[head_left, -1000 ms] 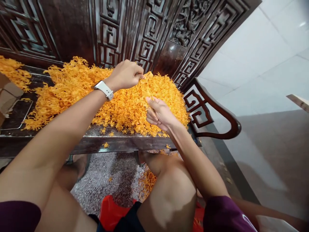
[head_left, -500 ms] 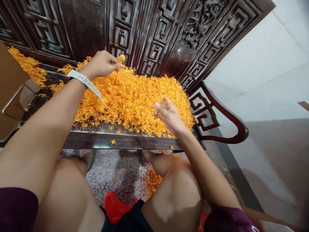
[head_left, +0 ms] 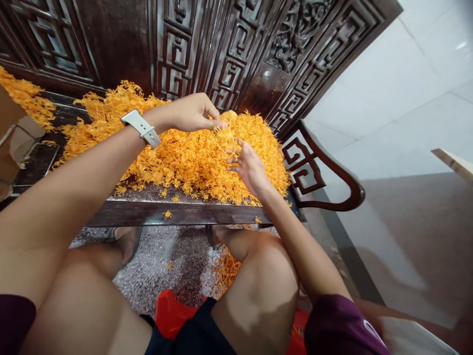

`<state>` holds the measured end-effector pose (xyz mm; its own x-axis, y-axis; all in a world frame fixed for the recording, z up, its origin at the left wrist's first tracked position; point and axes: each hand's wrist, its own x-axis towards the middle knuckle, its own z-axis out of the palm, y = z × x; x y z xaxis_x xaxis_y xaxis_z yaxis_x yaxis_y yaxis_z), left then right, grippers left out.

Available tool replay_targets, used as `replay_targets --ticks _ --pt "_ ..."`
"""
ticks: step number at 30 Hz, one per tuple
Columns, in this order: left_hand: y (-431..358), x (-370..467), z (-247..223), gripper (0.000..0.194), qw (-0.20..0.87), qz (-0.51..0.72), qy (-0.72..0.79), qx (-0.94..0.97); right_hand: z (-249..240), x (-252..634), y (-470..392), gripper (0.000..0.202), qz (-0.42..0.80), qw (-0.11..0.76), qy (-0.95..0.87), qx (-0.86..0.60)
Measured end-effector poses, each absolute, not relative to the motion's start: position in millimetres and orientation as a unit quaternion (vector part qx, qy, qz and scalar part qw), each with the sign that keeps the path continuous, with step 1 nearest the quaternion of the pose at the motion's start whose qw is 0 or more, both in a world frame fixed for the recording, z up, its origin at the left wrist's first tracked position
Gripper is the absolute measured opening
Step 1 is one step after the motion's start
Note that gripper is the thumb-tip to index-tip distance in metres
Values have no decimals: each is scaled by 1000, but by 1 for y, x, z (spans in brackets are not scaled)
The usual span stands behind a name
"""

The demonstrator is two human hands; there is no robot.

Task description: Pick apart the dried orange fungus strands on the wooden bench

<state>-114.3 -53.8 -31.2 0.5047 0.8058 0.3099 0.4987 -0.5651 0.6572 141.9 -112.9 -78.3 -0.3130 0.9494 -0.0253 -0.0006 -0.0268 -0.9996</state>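
Note:
My left hand (head_left: 197, 113), with a pale watch strap on its wrist, pinches an orange plastic piece (head_left: 229, 132) that has thin spidery legs. That piece hangs above a big heap of similar orange spidery pieces (head_left: 192, 165) on a dark wooden bench (head_left: 129, 212). Just right of it is my right hand (head_left: 252, 170), fingers apart and stretched toward its lower legs. Whether those fingertips touch the legs cannot be made out.
Behind the heap rises the bench's carved back (head_left: 177, 49), with a curved armrest (head_left: 354, 195) at right. A cardboard box (head_left: 15, 133) stands at left. Orange strands (head_left: 226, 268) lie on the floor beside my leg, and something red (head_left: 172, 313) is beneath me.
My left hand has moved right and slightly down with the orange piece, toward my right hand. My right hand has turned a little and now sits beside the piece. The view has shifted slightly.

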Motion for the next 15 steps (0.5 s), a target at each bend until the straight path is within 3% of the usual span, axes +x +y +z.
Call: replay_targets --ticks 9,15 --pt "-61 -96 -27 40 220 317 374 843 -68 133 -130 68 643 312 -567 -409" --pt "-61 -87 -26 37 217 345 362 838 -69 127 -133 63 686 302 -533 -393"
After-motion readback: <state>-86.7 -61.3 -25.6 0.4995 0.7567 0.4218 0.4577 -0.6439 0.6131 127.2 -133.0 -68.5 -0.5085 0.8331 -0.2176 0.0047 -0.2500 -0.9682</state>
